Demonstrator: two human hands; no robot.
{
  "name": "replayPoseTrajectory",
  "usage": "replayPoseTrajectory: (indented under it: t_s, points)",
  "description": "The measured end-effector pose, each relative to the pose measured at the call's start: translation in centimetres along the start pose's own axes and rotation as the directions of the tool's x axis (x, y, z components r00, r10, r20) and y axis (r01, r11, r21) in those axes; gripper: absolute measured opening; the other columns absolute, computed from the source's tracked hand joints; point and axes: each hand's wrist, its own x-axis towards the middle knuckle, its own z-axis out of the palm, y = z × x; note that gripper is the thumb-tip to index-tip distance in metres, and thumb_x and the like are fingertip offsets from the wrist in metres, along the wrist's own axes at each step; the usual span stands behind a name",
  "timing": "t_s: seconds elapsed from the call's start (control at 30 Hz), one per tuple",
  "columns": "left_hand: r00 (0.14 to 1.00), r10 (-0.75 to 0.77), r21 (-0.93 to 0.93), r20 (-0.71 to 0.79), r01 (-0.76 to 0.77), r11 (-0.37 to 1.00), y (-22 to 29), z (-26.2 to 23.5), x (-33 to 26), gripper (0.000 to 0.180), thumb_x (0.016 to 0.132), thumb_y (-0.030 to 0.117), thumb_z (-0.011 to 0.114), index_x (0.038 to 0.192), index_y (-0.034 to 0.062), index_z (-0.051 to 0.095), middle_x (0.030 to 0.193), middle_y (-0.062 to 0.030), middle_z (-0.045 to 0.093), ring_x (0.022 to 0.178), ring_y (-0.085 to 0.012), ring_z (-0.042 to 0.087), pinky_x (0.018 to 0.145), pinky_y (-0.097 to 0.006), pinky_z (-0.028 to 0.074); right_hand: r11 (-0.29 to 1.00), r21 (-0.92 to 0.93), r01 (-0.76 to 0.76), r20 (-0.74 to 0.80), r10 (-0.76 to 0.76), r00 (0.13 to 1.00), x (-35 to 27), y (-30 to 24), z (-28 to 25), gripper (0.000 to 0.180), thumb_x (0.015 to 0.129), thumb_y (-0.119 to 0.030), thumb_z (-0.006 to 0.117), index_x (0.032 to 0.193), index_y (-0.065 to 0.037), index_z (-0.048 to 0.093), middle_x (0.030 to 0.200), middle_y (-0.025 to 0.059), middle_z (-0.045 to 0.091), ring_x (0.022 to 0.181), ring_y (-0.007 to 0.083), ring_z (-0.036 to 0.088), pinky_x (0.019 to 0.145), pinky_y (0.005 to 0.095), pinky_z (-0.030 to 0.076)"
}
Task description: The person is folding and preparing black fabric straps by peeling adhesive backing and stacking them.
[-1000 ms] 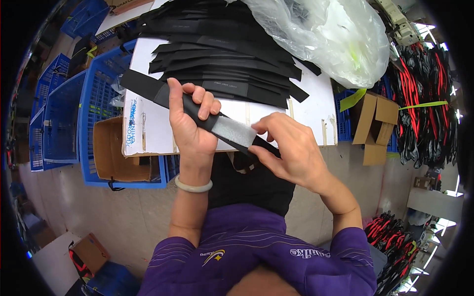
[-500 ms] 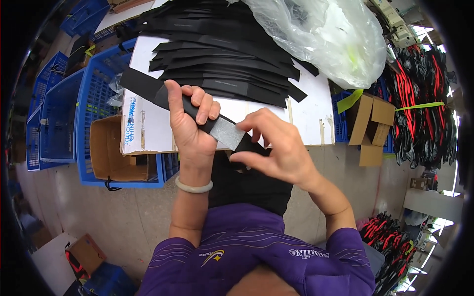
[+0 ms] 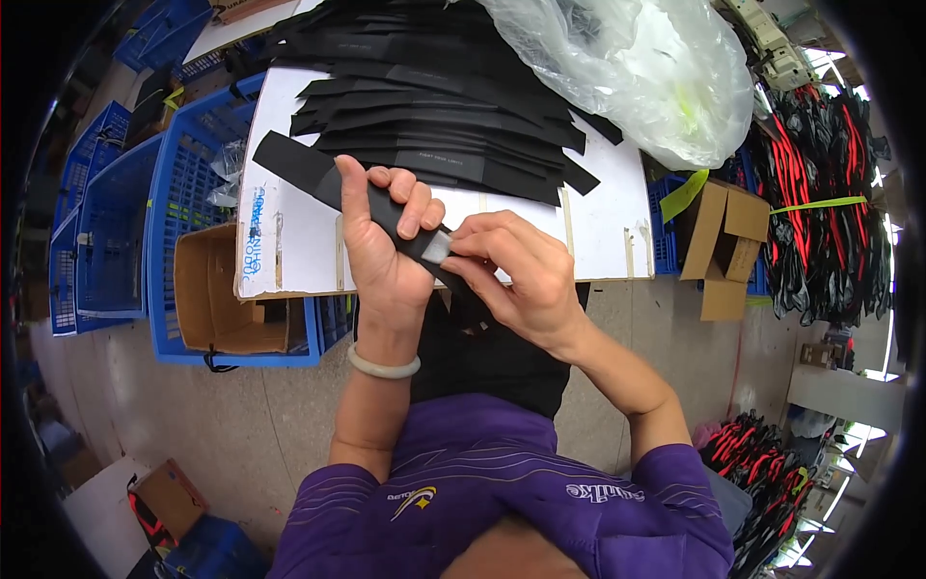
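Left hand (image 3: 386, 253) grips a black strap (image 3: 318, 179) closed-fisted; the right hand (image 3: 521, 280), closer in than a second ago, pinches the grey patch (image 3: 436, 248) by the left fingers. Less patch shows now, so it is probably being pressed or rolled down, though fingers hide the seam. Strap looks flat, matte, flexible. Beyond the grip, a strap pile (image 3: 434, 125) lies on the white bench (image 3: 289, 241), with a crinkly clear bag (image 3: 637, 68).

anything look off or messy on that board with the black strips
Nothing looks damaged or spilled. The black strips lie fanned unevenly on the white board, some ends overhanging its right side. The left hand grips one strip; the right hand pinches its grey end.
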Motion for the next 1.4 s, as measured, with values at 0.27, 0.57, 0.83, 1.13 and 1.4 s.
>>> replayPoseTrajectory:
  t_s: [0.27, 0.57, 0.83, 1.13, 1.4]
  points:
    - [0.998, -0.061, -0.033, -0.029, 0.061, 0.998, -0.5, 0.3, -0.2, 0.040, 0.091, 0.048, 0.058, 0.076, 0.0112, 0.055, 0.064, 0.0005, 0.044, 0.046, -0.0089, 0.039, 0.047, -0.024, 0.039, 0.993, -0.106, 0.055, -0.082, -0.064, 0.995, -0.5, 0.8, 1.1, 0.022, 0.068, -0.003, 0.080, 0.088, -0.002, 0.070, 0.082, 0.0083, 0.060, 0.067, 0.0178, 0.059, 0.054, 0.0275, 0.048]
    - [0.999, -0.031, -0.059, 0.023, 0.032, 0.998, 0.2, 0.1, -0.1, 0.039, 0.092, 0.048, 0.057, 0.079, 0.0108, 0.055, 0.065, 0.0006, 0.044, 0.045, -0.0086, 0.039, 0.046, -0.023, 0.039, 0.997, -0.075, -0.021, -0.002, 0.021, 1.000, -2.2, 1.0, 1.3, 0.032, 0.074, -0.020, 0.078, 0.104, -0.012, 0.072, 0.085, 0.0069, 0.053, 0.064, 0.0163, 0.051, 0.050, 0.0272, 0.044]
    - [0.996, 0.049, 0.110, 0.079, -0.058, 0.992, -0.5, 1.3, -1.0, 0.039, 0.094, 0.045, 0.055, 0.077, 0.0098, 0.051, 0.065, 0.0005, 0.044, 0.045, -0.0081, 0.038, 0.045, -0.023, 0.037, 0.999, -0.038, -0.001, 0.003, 0.001, 1.000, -2.8, 1.4, 1.3, 0.033, 0.073, -0.016, 0.078, 0.103, -0.006, 0.071, 0.081, 0.0086, 0.049, 0.063, 0.0183, 0.049, 0.051, 0.0293, 0.042]
    - [0.862, 0.159, 0.452, 0.481, -0.399, 0.798, -2.5, 2.1, -4.3, 0.028, 0.089, 0.015, 0.067, 0.084, 0.0062, 0.041, 0.066, -0.0030, 0.041, 0.044, -0.0104, 0.040, 0.045, -0.027, 0.043, 0.992, 0.051, 0.119, -0.047, -0.117, 0.992, -6.0, 2.6, 0.8, 0.035, 0.066, -0.018, 0.083, 0.095, -0.004, 0.069, 0.096, 0.0180, 0.061, 0.077, 0.0276, 0.064, 0.062, 0.0331, 0.052]
    - [0.811, 0.142, 0.385, 0.568, -0.414, 0.825, -0.9, 3.7, -5.2, 0.038, 0.071, 0.002, 0.082, 0.092, -0.0011, 0.050, 0.077, -0.0068, 0.057, 0.066, -0.0106, 0.057, 0.064, -0.025, 0.051, 0.980, 0.147, 0.136, -0.108, -0.121, 0.987, -7.6, 2.0, 1.2, 0.035, 0.067, -0.006, 0.081, 0.100, -0.004, 0.067, 0.101, 0.0218, 0.062, 0.085, 0.0286, 0.066, 0.070, 0.0334, 0.056]
